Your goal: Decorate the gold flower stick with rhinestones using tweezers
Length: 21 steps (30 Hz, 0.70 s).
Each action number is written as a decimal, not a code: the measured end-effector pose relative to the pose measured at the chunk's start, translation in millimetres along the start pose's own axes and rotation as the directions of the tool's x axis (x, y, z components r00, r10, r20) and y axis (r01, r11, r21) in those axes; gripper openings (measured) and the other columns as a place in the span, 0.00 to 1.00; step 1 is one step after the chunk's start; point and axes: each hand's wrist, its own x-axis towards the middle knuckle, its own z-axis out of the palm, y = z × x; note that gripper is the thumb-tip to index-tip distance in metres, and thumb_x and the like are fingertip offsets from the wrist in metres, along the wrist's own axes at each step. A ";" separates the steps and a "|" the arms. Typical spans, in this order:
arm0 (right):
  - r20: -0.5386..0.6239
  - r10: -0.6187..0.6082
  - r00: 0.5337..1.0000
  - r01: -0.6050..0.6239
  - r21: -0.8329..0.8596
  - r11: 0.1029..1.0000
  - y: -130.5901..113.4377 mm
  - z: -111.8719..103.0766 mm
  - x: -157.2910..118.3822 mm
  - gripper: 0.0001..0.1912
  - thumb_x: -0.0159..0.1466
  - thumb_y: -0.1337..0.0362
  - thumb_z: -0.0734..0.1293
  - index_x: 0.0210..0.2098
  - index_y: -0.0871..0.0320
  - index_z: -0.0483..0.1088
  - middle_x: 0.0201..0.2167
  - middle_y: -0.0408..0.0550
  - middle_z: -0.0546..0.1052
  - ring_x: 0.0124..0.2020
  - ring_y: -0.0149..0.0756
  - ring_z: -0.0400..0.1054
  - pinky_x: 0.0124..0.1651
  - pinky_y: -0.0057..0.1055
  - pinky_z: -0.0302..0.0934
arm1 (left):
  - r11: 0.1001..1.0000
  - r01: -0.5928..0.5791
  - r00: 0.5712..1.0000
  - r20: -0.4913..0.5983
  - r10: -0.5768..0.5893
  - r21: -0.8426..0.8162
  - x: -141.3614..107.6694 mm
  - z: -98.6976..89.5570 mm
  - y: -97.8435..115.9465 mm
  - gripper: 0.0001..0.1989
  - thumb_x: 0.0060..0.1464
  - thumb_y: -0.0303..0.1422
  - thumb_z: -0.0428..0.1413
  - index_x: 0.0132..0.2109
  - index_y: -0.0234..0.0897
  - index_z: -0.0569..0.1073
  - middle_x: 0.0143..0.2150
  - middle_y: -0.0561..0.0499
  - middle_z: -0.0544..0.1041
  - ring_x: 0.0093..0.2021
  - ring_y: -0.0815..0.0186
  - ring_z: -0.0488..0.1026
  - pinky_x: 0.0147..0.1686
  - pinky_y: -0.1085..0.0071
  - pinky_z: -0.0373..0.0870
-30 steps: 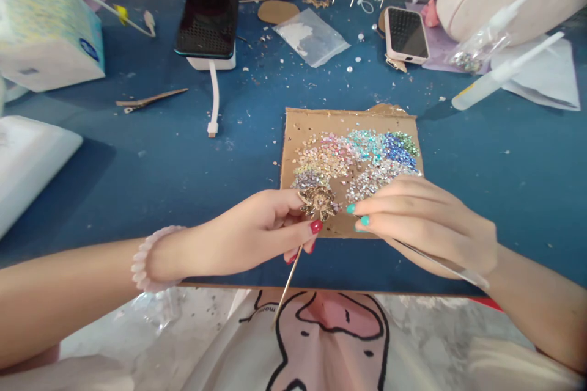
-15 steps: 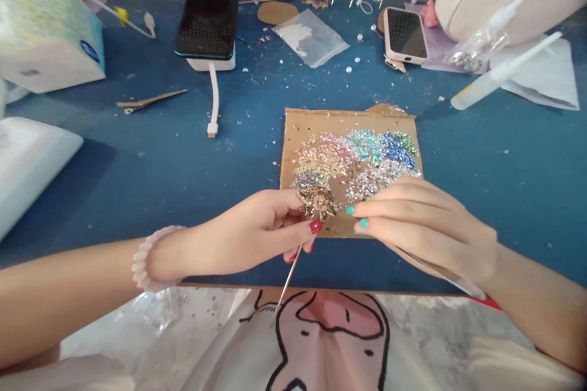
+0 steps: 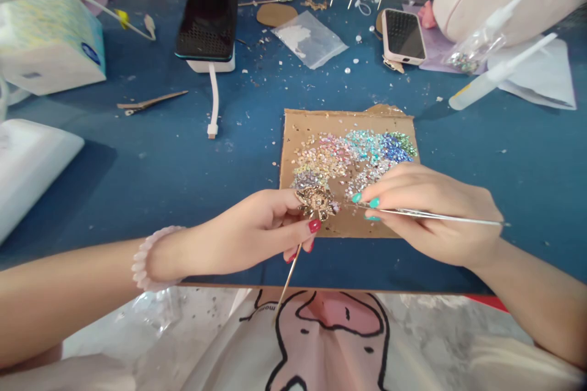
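Note:
My left hand (image 3: 279, 223) is closed round a thin wooden stick (image 3: 288, 284) with a dark gold flower ornament (image 3: 316, 201) at its top, set with small stones. In my right hand (image 3: 426, 214) a pair of metal tweezers (image 3: 440, 215) is pinched, the tips pointing left toward the flower and a short way from it. Whether the tips hold a stone is too small to tell. Beneath both hands lies a cardboard sheet (image 3: 293, 128) covered with tiny rhinestones (image 3: 323, 156) in pink, yellow, turquoise, blue, green and silver groups.
A black phone (image 3: 208, 21) rests on a white block with a short cable (image 3: 213, 101). Nearby are a metal hair clip (image 3: 153, 101), a zip bag (image 3: 309, 40), a white phone (image 3: 403, 35), a glue bottle (image 3: 477, 88) and a tissue pack (image 3: 55, 43). Several sticks stand along the back.
My right hand has turned, swinging the tweezers from slanting down toward me to nearly level, their tips now toward the flower. My left hand and the flower have hardly moved.

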 end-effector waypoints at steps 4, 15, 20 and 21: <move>0.046 -0.003 0.999 0.005 -0.045 0.999 2.6 -0.5 0.0 0.06 0.60 0.74 0.68 0.34 0.58 0.70 0.29 0.46 0.79 0.32 0.31 0.74 0.38 0.33 0.70 | 1.000 -0.002 1.000 -0.002 0.002 -0.001 -0.2 0.2 0.5 0.12 0.62 0.26 0.49 0.29 0.33 0.68 0.24 0.59 0.66 0.23 0.77 0.63 0.26 0.81 0.62; 0.062 -0.018 0.998 0.017 0.010 1.000 1.6 1.5 -0.3 0.05 0.59 0.75 0.69 0.33 0.62 0.70 0.30 0.51 0.79 0.32 0.33 0.73 0.37 0.36 0.69 | 1.000 0.008 1.000 -0.014 -0.008 -0.006 0.0 1.0 2.1 0.12 0.61 0.27 0.49 0.28 0.33 0.69 0.24 0.58 0.67 0.23 0.76 0.63 0.26 0.81 0.63; 0.072 -0.002 0.997 0.002 -0.008 1.000 0.1 1.7 0.1 0.04 0.61 0.73 0.68 0.34 0.59 0.70 0.30 0.47 0.79 0.33 0.31 0.73 0.38 0.34 0.69 | 1.000 0.005 1.000 -0.013 -0.005 0.006 0.2 0.5 1.8 0.12 0.61 0.27 0.49 0.28 0.33 0.69 0.24 0.58 0.68 0.23 0.76 0.64 0.26 0.81 0.63; 0.071 -0.001 0.997 0.001 -0.009 1.000 -0.2 1.9 0.3 0.04 0.61 0.73 0.68 0.34 0.59 0.70 0.30 0.47 0.79 0.33 0.31 0.73 0.38 0.34 0.69 | 1.000 0.003 1.000 -0.011 -0.003 0.008 0.2 0.4 1.4 0.12 0.61 0.27 0.49 0.28 0.33 0.69 0.24 0.58 0.68 0.23 0.77 0.64 0.26 0.81 0.63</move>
